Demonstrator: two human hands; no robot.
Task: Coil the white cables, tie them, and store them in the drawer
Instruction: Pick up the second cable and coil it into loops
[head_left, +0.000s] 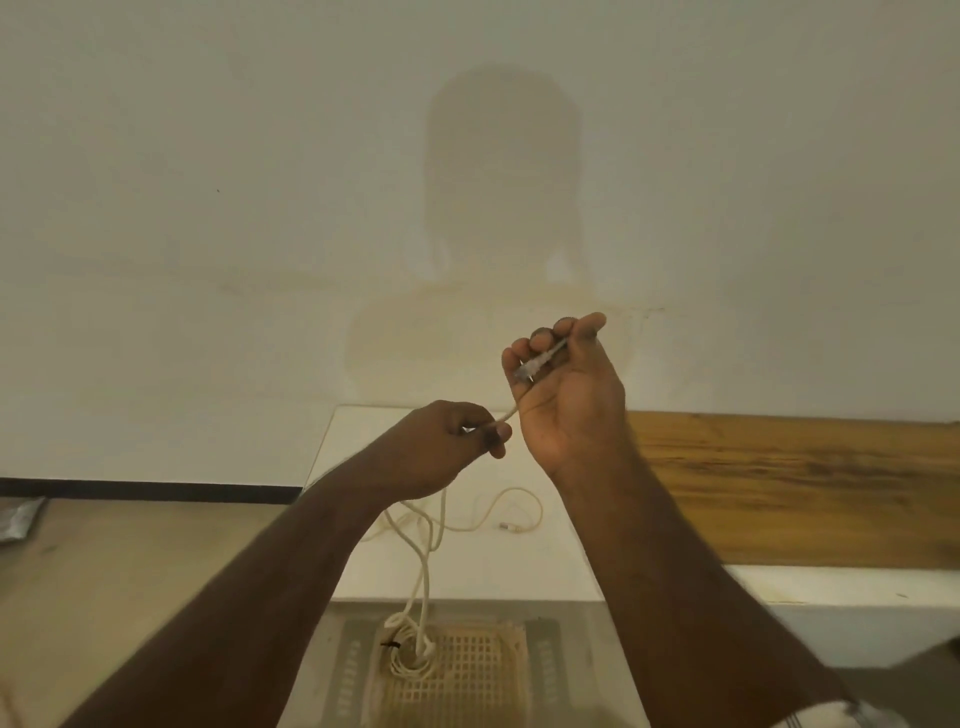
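My right hand (569, 395) is raised palm towards me and grips the plug end (535, 364) of a white cable between its curled fingers and thumb. Just left of it and lower, my left hand (447, 447) pinches the same cable (509, 415) a short way down. From there the cable hangs loose and trails over the white cabinet top (550, 561); its other plug (511, 527) lies there. Below, in the open drawer (467, 675), a coiled white cable (408, 654) with a black tie lies on a slotted tray.
A wooden surface (779, 483) runs to the right of the cabinet top. A plain wall fills the upper view, with my shadow on it. Floor (130, 561) lies to the left, with a grey object (18, 519) at its far left edge.
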